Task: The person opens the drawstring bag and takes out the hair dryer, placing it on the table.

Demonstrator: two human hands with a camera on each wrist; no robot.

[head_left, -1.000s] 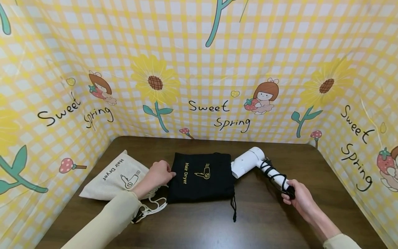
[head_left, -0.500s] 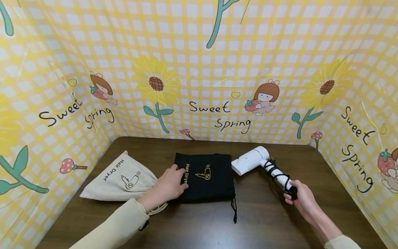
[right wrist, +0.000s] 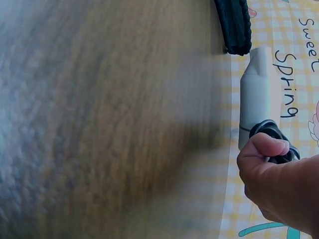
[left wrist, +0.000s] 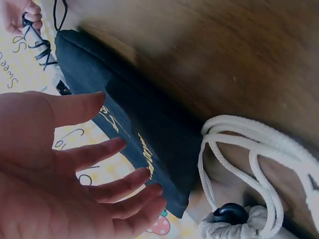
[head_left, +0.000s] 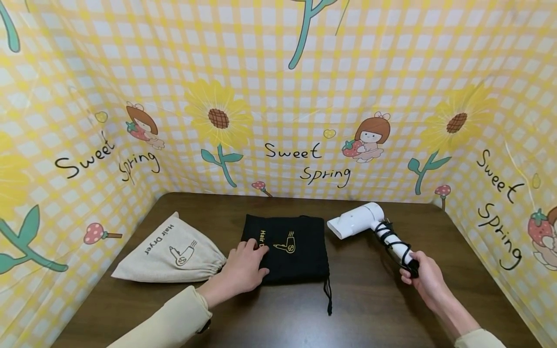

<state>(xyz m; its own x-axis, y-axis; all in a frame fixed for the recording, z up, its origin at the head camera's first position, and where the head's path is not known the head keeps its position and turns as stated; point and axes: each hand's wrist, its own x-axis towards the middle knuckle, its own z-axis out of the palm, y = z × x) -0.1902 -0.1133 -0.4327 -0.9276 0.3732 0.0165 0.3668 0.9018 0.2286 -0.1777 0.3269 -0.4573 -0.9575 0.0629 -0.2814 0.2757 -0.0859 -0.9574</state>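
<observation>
The right hand [head_left: 428,280] grips the handle end of a white hair dryer [head_left: 357,221], whose black cord [head_left: 387,234] is wound around the handle. In the right wrist view the thumb of the right hand [right wrist: 274,177] lies over the coiled cord. A black drawstring bag [head_left: 300,261] with yellow print lies flat in the middle. Over its left part is the left hand [head_left: 241,268], fingers spread and apart. The left wrist view has the left hand [left wrist: 84,174] beside the black bag [left wrist: 144,124], nothing held; whether the fingertips touch the cloth is hard to tell.
A beige drawstring bag [head_left: 165,261] lies on the left of the brown table [head_left: 287,319]. Its white cords [left wrist: 249,129] spread near the black bag in the left wrist view. A yellow checked cloth [head_left: 278,96] stands around the back and sides.
My left hand has let go of the black bag's left edge and moved right over it, fingers spreading. The dryer has shifted right, away from the bag, in my right hand.
</observation>
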